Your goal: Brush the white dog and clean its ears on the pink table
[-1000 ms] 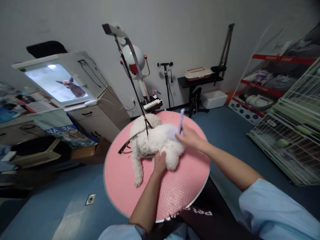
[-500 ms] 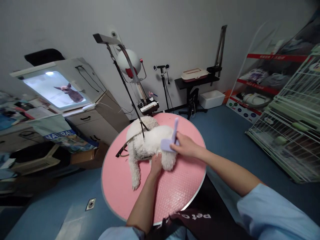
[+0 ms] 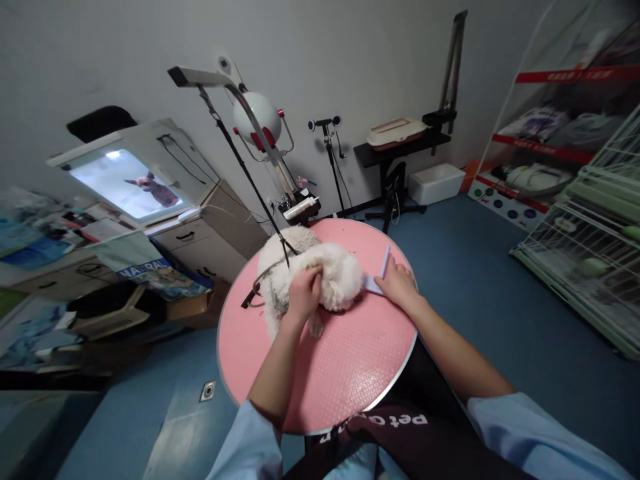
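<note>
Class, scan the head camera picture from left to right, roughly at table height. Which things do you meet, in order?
In order: lit cabinet with a window → white dog → purple brush → right hand holding the brush → wire cages.

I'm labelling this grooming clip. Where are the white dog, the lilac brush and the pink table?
Small white fluffy dog (image 3: 340, 280): head view, on its back fur.
Lilac plastic brush (image 3: 373, 283): head view, on its flat head.
Round pink grooming table (image 3: 350, 360): head view, on its bare top.
</note>
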### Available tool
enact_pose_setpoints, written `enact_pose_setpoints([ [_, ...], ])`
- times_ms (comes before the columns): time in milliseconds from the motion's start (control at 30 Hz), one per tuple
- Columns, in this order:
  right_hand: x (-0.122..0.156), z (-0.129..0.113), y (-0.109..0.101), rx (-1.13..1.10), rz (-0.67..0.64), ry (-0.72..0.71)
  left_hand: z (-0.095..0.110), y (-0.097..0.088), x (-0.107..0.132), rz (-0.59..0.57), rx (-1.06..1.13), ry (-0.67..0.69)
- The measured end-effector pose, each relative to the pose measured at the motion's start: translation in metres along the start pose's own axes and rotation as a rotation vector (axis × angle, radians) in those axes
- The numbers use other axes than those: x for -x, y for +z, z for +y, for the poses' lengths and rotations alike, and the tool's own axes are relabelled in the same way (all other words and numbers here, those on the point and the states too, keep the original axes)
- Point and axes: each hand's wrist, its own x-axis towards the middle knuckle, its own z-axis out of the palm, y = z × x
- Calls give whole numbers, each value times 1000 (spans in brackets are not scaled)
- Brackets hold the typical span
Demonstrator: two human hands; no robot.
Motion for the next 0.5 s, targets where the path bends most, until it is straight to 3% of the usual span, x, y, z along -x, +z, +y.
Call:
enact_pose_setpoints([
  [67, 0, -29, -4, -68, 93, -181, 0, 0, -11, 13, -294, 149],
  [100, -2, -45, -4, -143, 57, -317, -1, 1, -14, -3, -387, 176],
  [200, -19, -87, 10, -377, -268, -691, -11, 5, -10, -74, -520, 213],
  [267, -35, -99, 28, -495, -424, -640, -19, 6, -1, -55, -543, 243],
  [333, -48, -98, 47, -600, -513, -455, -29, 4, 13, -18, -556, 255],
  [400, -55, -89, 65, -657, -558, -325, -39, 2, 28, 10, -573, 229],
  [500, -53, -76, 84, -684, -582, -264, -50, -4, 53, 91, -572, 158],
])
